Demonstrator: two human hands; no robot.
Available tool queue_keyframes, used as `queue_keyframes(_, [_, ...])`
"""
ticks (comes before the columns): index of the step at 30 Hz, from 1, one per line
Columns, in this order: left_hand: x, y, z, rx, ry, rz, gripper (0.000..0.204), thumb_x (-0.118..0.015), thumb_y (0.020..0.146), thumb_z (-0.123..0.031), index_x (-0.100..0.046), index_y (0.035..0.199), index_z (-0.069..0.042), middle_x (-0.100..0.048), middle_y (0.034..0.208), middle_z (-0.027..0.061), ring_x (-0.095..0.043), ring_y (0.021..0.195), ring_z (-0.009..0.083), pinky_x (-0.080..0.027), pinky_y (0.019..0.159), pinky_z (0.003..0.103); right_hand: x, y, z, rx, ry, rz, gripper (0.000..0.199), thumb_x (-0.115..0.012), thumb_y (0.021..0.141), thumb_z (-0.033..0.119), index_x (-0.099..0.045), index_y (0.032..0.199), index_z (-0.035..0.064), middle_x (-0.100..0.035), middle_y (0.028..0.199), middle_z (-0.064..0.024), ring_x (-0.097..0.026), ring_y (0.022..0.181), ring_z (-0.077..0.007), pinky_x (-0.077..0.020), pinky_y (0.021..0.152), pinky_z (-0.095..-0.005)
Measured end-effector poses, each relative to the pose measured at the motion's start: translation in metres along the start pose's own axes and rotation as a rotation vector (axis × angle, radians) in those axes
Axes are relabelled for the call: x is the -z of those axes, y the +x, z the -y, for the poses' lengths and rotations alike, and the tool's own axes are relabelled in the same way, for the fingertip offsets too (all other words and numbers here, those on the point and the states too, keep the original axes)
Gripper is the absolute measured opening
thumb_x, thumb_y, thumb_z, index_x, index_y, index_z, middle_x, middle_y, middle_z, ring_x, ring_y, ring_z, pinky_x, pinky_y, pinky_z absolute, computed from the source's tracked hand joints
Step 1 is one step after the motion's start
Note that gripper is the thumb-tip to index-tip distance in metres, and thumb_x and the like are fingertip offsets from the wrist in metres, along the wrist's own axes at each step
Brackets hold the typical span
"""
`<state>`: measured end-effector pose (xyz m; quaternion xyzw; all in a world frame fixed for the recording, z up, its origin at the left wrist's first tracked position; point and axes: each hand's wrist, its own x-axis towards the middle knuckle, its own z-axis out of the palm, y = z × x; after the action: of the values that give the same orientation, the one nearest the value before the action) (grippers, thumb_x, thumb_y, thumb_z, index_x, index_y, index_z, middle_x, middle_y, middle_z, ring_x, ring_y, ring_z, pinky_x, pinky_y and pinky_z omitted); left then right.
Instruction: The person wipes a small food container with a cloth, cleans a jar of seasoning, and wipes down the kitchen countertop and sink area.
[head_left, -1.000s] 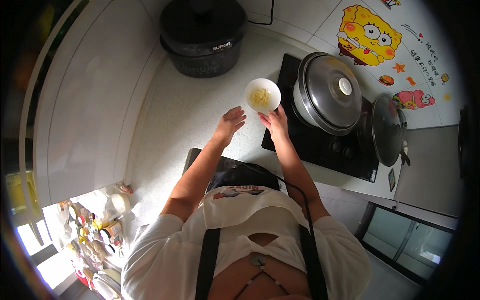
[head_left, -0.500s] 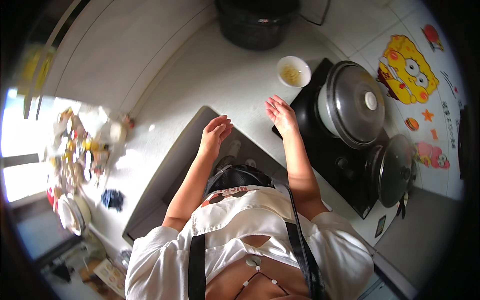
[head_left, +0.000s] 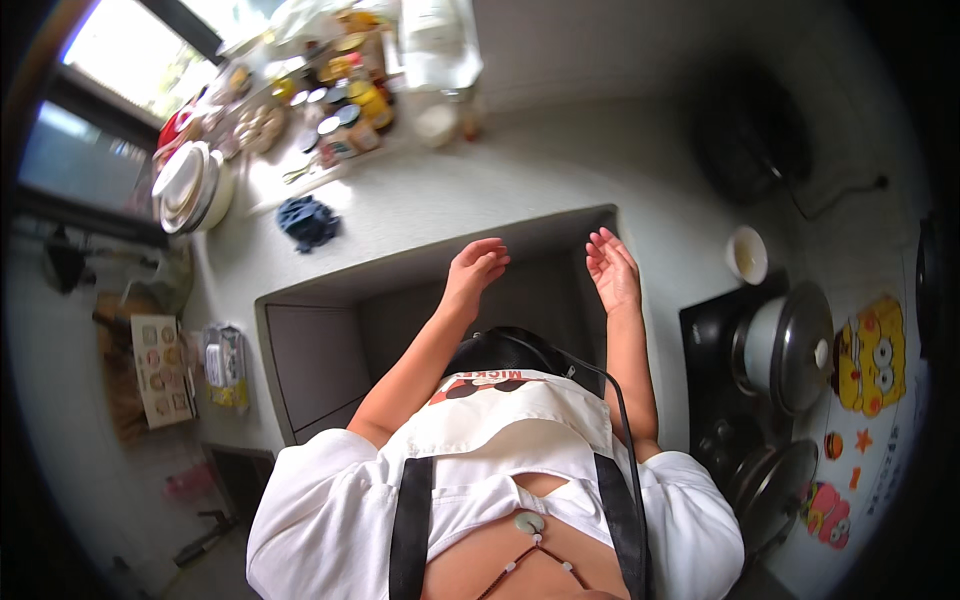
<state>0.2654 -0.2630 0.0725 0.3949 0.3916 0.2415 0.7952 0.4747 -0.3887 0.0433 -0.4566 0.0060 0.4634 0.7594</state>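
Both my hands are raised in front of my white apron, apart from each other and touching nothing. My left hand (head_left: pixel 476 274) is open and empty, its fingers loosely bent. My right hand (head_left: pixel 613 270) is open too, palm turned inward and fingers stretched up, near the inner corner of the pale countertop (head_left: pixel 460 190). To the right of it, on the counter, stands a small white bowl (head_left: pixel 747 255); its contents are hard to make out now. Beyond the bowl's near side, a lidded pot (head_left: pixel 795 345) sits on the black stove (head_left: pixel 705 325).
Ahead to the left are a crumpled dark blue cloth (head_left: pixel 308 222), several jars and bottles (head_left: pixel 350 130), and stacked white bowls (head_left: pixel 190 188). A blurred black pot (head_left: pixel 752 140) stands in the far right corner. A second lidded pan (head_left: pixel 780 485) is at the stove's near end.
My view and body have turned left, so the stove, bowl and black pot have shifted right. The jars and blue cloth have come further into view. Both hands stay raised and empty.
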Motion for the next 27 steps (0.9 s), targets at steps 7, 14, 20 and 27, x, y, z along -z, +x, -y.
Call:
queue_keyframes(7, [0.159,-0.032,-0.055,-0.235,-0.086,-0.268,0.026,-0.049,0.084,-0.009,-0.052,0.109,-0.003,-0.056,0.101,0.0073,-0.056,0.090,0.0156,-0.045,0.080,0.027,-0.144,0.005,-0.098,-0.138,-0.209,0.199,0.023,-0.050,0.086,0.013,-0.052,0.108,0.0082,-0.058,0.099,-0.0038,-0.058,0.083,-0.0121,-0.0486,0.067,-0.0218])
queue_keyframes(14, [0.297,-0.099,-0.079,-0.343,-0.166,-0.653,0.024,-0.047,0.086,-0.010,-0.050,0.108,-0.003,-0.057,0.098,0.0069,-0.057,0.088,0.0149,-0.046,0.079,0.027,-0.277,0.039,-0.224,-0.037,-0.917,0.595,0.036,-0.052,0.082,0.015,-0.049,0.117,0.0067,-0.055,0.108,-0.0116,-0.052,0.100,-0.0208,-0.0429,0.083,-0.0313])
queue_keyframes(20, [0.348,-0.144,-0.066,-0.348,-0.221,-0.833,0.022,-0.046,0.086,-0.009,-0.051,0.107,-0.004,-0.057,0.098,0.0068,-0.057,0.087,0.0148,-0.046,0.078,0.028,-0.355,0.057,-0.319,0.634,-1.551,0.877,0.046,-0.063,0.070,0.021,-0.053,0.115,0.0242,-0.025,0.134,-0.0206,-0.034,0.120,-0.0327,-0.0301,0.099,-0.0373])
queue_keyframes(27, [0.351,-0.139,-0.051,-0.283,-0.259,-0.820,0.021,-0.046,0.086,-0.009,-0.052,0.106,-0.004,-0.058,0.098,0.0067,-0.058,0.087,0.0144,-0.047,0.077,0.027,-0.366,0.056,-0.325,0.474,-2.121,0.830,0.049,-0.062,0.073,0.021,-0.049,0.120,0.0225,-0.022,0.139,-0.0058,-0.037,0.118,-0.0279,-0.0323,0.096,-0.0422])
